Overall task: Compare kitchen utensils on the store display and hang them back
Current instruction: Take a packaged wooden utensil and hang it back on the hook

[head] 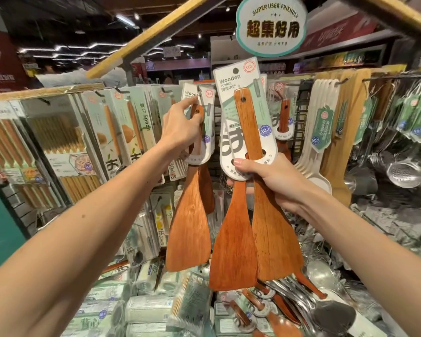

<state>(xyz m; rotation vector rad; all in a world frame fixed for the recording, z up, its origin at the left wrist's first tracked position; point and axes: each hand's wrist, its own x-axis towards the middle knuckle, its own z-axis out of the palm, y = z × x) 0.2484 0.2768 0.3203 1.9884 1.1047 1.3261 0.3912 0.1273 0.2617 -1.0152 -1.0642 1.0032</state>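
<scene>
Two hands, four wooden turners up front

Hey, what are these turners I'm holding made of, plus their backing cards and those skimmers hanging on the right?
Turners: wood, going by the reddish-brown grain; the slight sheen suggests oil or lacquer. Backing cards: apparently printed cardboard, thin, with a punched hang hole. Skimmers: probably stainless steel, silvery, reflective, perforated bowls.

Above my right hand a round sign reads "SUPER USER FRIENDLY" over the big characters "超集好用". The turner card this hand grips says "Wooden TURNER" and "国漆木铲", with a blue sticker marked "10.9". The hanging card pinched by my left hand shows "Wooden", and a packet just left of that hand says "Spoon".
</scene>
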